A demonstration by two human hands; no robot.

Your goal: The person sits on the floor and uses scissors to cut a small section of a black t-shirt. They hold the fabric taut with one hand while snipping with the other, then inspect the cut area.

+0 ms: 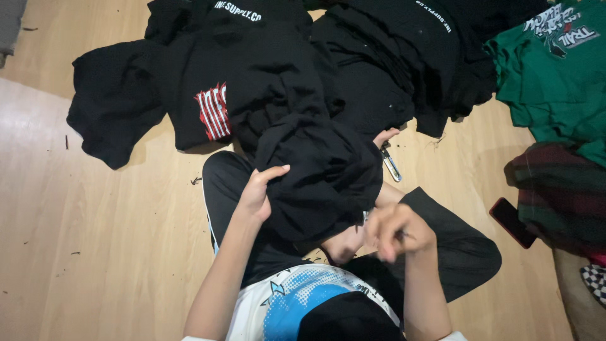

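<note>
**Black garment held over the lap, seated on a wooden floor**

I am looking straight down at a person sitting cross-legged on a pale wooden floor [95,252]. My left hand [257,192] rests on the near edge of a bunched black garment [315,170] that lies draped over my knees; the fingers are curled around a fold of the cloth and the thumb points up along it, so I read this hand as gripping the fabric. My right hand [394,230] sits lower and to the right, just beside the garment's edge, fingers drawn in tight to a loose fist. It is blurred, and I cannot tell whether anything is pinched inside it.

The garment in my lap touches a larger heap of black shirts [353,69] spread across the floor ahead of me; one of them [202,107] shows a red and white print. A small metal tool [391,164] lies on the floor just past my toes. To the far right lies a green printed shirt [555,76], below it a dark plaid cloth [562,196], and a dark red phone [512,222] touching that cloth's edge.
</note>
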